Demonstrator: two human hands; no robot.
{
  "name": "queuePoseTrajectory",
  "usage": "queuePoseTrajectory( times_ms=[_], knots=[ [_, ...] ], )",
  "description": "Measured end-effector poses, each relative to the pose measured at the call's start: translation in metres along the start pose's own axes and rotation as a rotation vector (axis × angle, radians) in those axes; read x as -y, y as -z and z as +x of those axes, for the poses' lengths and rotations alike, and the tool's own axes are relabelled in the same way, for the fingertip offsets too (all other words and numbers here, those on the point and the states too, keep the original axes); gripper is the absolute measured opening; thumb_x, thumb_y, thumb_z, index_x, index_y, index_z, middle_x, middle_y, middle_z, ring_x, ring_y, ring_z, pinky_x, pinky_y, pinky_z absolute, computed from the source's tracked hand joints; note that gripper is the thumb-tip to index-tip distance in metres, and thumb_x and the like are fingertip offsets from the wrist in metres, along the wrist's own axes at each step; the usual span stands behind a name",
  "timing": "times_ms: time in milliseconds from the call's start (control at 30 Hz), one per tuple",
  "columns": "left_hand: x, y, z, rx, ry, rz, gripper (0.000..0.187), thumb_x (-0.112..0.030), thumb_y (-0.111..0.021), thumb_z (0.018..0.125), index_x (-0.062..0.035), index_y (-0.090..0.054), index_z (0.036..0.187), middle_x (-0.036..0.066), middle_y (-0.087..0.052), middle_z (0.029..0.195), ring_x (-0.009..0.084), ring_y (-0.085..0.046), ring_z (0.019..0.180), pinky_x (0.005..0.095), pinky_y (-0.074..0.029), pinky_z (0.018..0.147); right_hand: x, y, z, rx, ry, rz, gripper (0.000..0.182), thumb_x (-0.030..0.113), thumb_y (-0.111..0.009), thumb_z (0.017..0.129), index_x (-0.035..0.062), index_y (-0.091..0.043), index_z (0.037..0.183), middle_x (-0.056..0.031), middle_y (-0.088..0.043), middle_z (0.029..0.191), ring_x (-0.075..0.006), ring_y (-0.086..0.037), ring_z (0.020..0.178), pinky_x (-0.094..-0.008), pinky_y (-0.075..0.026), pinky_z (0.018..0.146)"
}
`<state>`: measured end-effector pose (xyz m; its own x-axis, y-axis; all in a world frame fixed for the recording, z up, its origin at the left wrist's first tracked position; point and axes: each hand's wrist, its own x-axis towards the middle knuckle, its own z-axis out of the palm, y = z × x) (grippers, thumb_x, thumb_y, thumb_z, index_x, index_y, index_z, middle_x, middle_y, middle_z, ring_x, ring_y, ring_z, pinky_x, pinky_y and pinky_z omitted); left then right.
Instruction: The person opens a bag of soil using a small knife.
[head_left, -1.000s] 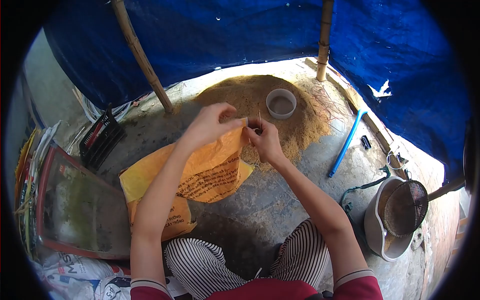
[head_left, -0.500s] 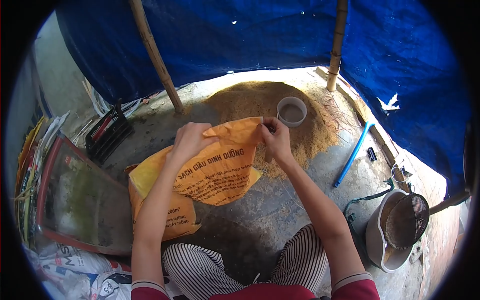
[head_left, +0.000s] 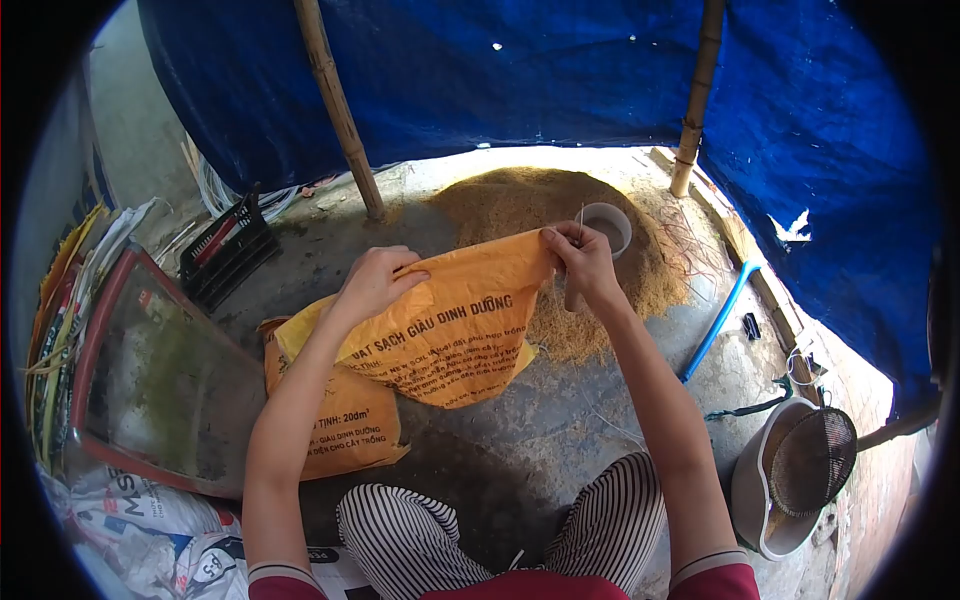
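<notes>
An orange woven sack [head_left: 440, 345] with dark printed lettering hangs between my two hands, its top edge stretched into a slanting line. My left hand [head_left: 375, 288] is closed on the top edge, left of the middle. At the upper right corner, my right hand [head_left: 588, 262] pinches the fabric between thumb and fingers. A thin, light sliver sticks up above the right fingers, and a brownish piece shows below them; I cannot tell what they are. Below and left, a printed orange sack part [head_left: 350, 425] lies on the floor, overlapped by the raised fabric.
Behind the sack spreads a heap of yellow-brown grains [head_left: 510, 200] with a white tub [head_left: 618, 228] on it. Rightward are a blue pipe [head_left: 722, 320] and a pale bucket [head_left: 748, 490] with a round sieve [head_left: 812, 462]. A red-framed panel [head_left: 165, 370] and black crate [head_left: 230, 255] stand left.
The sack's top edge is pulled straighter, and more of its print shows. My right hand has moved slightly right and up relative to the tub. The whole view has shifted a little.
</notes>
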<state>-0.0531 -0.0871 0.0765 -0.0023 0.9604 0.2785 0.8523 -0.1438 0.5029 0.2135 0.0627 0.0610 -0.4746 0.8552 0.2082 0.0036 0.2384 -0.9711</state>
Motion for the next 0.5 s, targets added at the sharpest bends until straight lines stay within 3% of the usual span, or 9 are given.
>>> queuePoseTrajectory(
  times_ms=[100,200,267,367,500],
  knots=[
    [0.008,0.003,-0.002,-0.105,-0.079,0.084,0.024,-0.024,-0.067,0.082,-0.0006,-0.065,0.085,0.014,-0.058,0.075,0.0295,-0.058,0.070,0.0376,-0.043,0.062,-0.009,-0.008,0.002,-0.025,0.086,0.124,0.019,0.018,-0.065,0.088,-0.0006,-0.064,0.090,-0.0017,-0.062,0.070,-0.0064,-0.056,0.061,-0.0221,-0.047,0.055],
    [0.014,0.006,-0.001,-0.053,0.019,0.104,0.024,-0.023,-0.067,0.081,-0.0019,-0.066,0.091,0.012,-0.060,0.085,0.0275,-0.059,0.082,0.0386,-0.044,0.070,-0.015,-0.009,0.000,-0.022,0.045,0.180,0.016,0.015,-0.063,0.090,-0.0007,-0.064,0.092,-0.0032,-0.063,0.073,-0.0082,-0.060,0.064,-0.0232,-0.052,0.059],
    [0.014,0.003,-0.002,-0.137,-0.114,0.274,0.025,-0.022,-0.068,0.080,-0.0028,-0.066,0.097,0.010,-0.061,0.093,0.0264,-0.057,0.094,0.0405,-0.042,0.082,-0.019,-0.007,-0.001,0.018,0.038,0.156,0.017,0.017,-0.063,0.090,0.0012,-0.064,0.096,-0.0033,-0.066,0.075,-0.0091,-0.064,0.069,-0.0245,-0.054,0.063],
    [-0.060,-0.012,0.008,-0.257,-0.134,0.133,0.029,-0.017,-0.067,0.078,-0.0060,-0.063,0.105,0.007,-0.061,0.099,0.0259,-0.054,0.101,0.0388,-0.039,0.088,-0.011,-0.010,-0.006,0.032,0.082,0.179,0.015,0.012,-0.061,0.090,-0.0016,-0.062,0.097,-0.0054,-0.065,0.077,-0.0103,-0.063,0.069,-0.0247,-0.053,0.062],
    [-0.066,-0.053,0.020,-0.281,-0.208,0.193,0.029,-0.014,-0.067,0.077,-0.0060,-0.062,0.105,0.007,-0.060,0.096,0.0249,-0.055,0.096,0.0373,-0.041,0.084,-0.007,-0.004,-0.019,0.026,0.093,0.125,0.011,0.007,-0.059,0.090,-0.0010,-0.061,0.098,-0.0060,-0.065,0.079,-0.0111,-0.064,0.071,-0.0251,-0.054,0.063]
  ],
)
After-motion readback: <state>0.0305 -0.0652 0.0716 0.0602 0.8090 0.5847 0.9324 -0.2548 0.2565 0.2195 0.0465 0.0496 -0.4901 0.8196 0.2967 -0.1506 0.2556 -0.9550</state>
